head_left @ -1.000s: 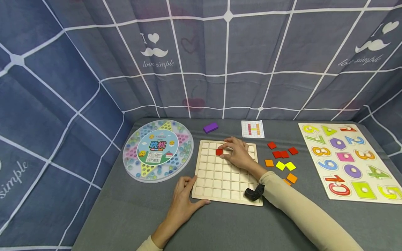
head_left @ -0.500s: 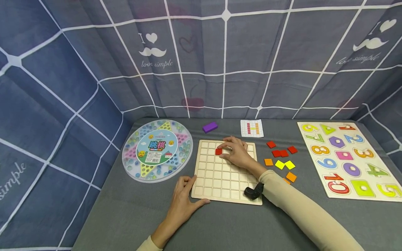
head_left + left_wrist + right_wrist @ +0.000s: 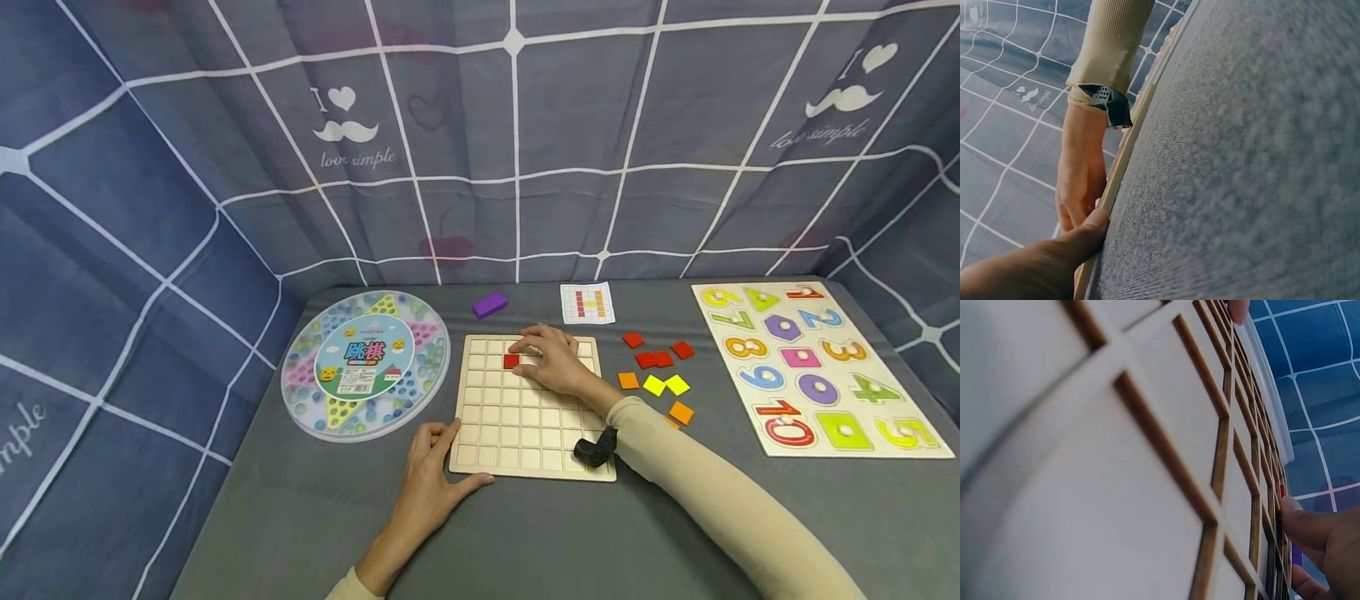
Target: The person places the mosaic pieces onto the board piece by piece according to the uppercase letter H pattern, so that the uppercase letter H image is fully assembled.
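Observation:
A pale wooden grid board (image 3: 498,415) lies on the grey cloth. My left hand (image 3: 430,483) rests against its near left corner, fingers at the left edge and an outstretched thumb along the front edge. In the left wrist view that thumb (image 3: 1088,234) touches the board's rim. Over the far part of the board, my right hand (image 3: 555,364) pinches a red square tile (image 3: 512,361) with thumb and fingers, at a grid cell. Only a sliver of red shows past the thumb (image 3: 1291,509) in the right wrist view. Several cells are hidden under the right hand and forearm.
Right of the board lie loose red tiles (image 3: 682,350), yellow tiles (image 3: 677,384) and orange tiles (image 3: 681,412). A printed pattern card (image 3: 587,303) and a purple block (image 3: 490,305) are behind it. A round marble game (image 3: 365,365) stands left, a number puzzle (image 3: 817,367) far right.
The head view has shifted slightly, so everything sits a little further left in it. Both hands and the red tile keep their places on the board.

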Demonstrator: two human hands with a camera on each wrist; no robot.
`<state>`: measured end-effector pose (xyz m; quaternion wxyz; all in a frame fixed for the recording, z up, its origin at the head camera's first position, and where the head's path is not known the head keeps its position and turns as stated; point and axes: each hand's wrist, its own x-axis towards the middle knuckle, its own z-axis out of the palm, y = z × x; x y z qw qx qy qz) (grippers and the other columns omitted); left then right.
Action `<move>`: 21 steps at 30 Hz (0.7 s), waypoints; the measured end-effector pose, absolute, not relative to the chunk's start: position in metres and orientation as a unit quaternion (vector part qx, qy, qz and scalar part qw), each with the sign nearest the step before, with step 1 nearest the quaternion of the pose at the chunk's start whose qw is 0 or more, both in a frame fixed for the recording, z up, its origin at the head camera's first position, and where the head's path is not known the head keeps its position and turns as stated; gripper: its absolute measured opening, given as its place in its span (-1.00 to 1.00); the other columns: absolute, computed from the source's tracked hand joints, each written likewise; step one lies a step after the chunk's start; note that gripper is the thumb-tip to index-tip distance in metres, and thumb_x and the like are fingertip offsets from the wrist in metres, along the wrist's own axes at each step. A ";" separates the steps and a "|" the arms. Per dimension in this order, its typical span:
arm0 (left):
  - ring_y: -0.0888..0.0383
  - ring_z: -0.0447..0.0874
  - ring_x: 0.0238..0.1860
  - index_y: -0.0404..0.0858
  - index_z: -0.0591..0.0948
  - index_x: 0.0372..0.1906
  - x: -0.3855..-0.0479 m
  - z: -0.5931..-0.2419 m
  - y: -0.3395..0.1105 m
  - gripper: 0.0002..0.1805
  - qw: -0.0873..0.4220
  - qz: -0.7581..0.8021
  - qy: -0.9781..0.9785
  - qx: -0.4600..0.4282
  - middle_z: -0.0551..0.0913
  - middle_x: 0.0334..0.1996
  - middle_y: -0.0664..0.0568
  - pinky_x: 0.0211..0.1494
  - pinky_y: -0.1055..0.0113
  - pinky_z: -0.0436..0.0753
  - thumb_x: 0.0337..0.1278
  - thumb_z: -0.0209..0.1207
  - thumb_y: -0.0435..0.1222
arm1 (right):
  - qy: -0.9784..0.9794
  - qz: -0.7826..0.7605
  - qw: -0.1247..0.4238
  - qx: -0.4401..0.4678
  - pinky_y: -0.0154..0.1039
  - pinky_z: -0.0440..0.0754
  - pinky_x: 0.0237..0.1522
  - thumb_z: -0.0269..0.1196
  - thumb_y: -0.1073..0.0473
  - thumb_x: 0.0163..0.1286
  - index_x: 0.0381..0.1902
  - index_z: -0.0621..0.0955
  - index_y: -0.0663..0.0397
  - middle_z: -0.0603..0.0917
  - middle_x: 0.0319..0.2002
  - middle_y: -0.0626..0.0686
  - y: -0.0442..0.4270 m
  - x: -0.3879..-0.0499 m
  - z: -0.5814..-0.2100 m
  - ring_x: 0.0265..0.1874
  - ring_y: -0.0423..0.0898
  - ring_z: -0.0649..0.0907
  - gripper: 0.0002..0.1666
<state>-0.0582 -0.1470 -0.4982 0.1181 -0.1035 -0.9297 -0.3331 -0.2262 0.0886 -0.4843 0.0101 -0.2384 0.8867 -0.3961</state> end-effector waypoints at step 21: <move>0.20 0.35 -0.12 -0.30 0.50 0.31 -0.059 -0.500 -0.148 0.00 0.127 -0.333 -0.929 -0.102 0.43 -0.04 0.00 -0.04 0.15 0.45 -0.35 0.54 0.08 | 0.880 -0.437 -0.020 -0.185 0.34 0.03 0.31 0.32 0.19 0.34 0.17 0.57 0.19 0.44 0.29 0.28 0.182 -0.215 -0.456 0.32 0.30 0.28 -0.54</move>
